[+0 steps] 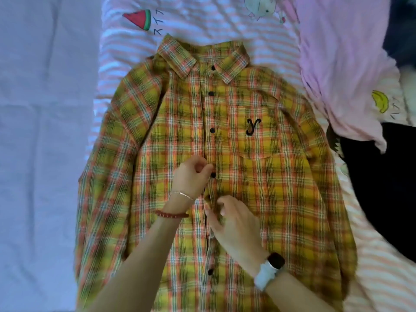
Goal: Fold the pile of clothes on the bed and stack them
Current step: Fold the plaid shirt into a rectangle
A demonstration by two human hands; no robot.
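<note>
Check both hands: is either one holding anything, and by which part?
Left hand pinches the plaid shirt at its button placket. Right hand touches the placket lower down; a grip cannot be told.

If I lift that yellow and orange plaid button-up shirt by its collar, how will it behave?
The yellow and orange plaid button-up shirt is probably floppy: it lies flat with soft wrinkles, so it would likely drape and sag. It looks thin, so probably light. The lower placket gapes near the hands, left and right, so the front may fall open.

Bare sheet (40,131) lies left; pink garment (337,64) crowds the right.
</note>
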